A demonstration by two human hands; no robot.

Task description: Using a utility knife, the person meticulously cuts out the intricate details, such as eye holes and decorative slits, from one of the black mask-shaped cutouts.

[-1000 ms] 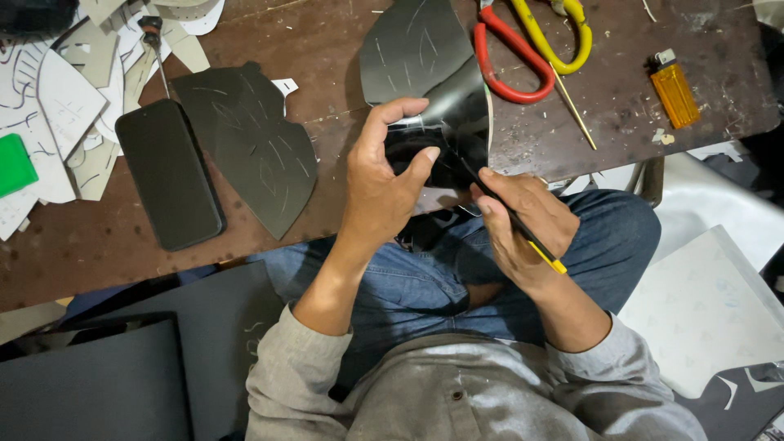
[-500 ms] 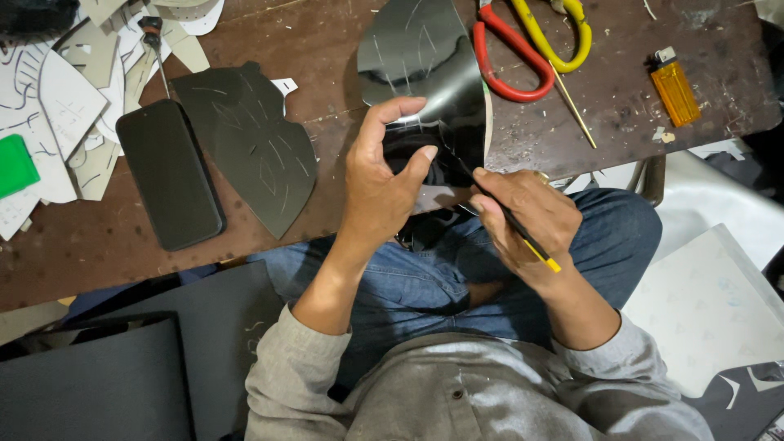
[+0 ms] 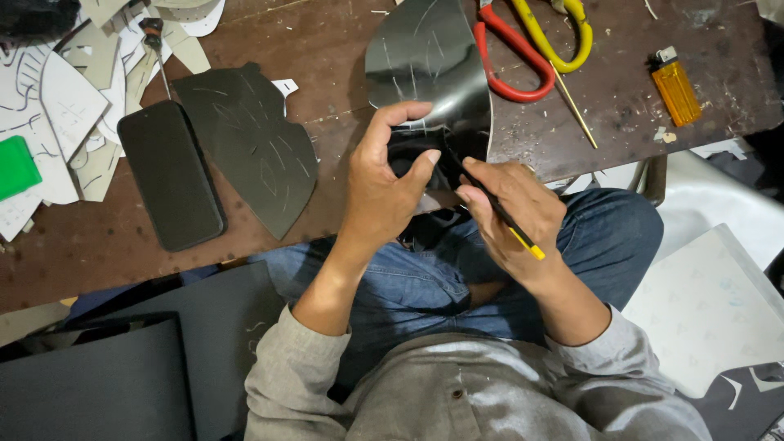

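Holding: left hand [image 3: 384,192] has its grip clenched on a curved sheet of shiny black material with scratched lines [image 3: 429,73], thumb and fingers pinching the sheet's lower end.
Sheet position: it rises from the hands over the near edge of the worn brown wooden surface [image 3: 327,49], bent so that its upper part arches above the wood.
Right hand: right hand [image 3: 510,212] is grasping a thin black tool with a yellow end [image 3: 502,214], its tip touching the sheet's lower edge just beside the left thumb.
Left of the hands: a flat dark grey cut-out piece with scored marks [image 3: 249,143] lies on the surface, touching a black rounded rectangular slab [image 3: 171,175].
Far left: pale paper offcuts [image 3: 57,114] are heaped with a green block [image 3: 15,167] at the edge.
Right of the sheet: red-handled scissors [image 3: 506,57] and yellow-handled scissors [image 3: 559,37] lie together, a thin wooden stick [image 3: 576,106] beside them, an orange lighter [image 3: 676,86] well apart.
Below: blue jeans [image 3: 425,282] and grey shirt sleeves.
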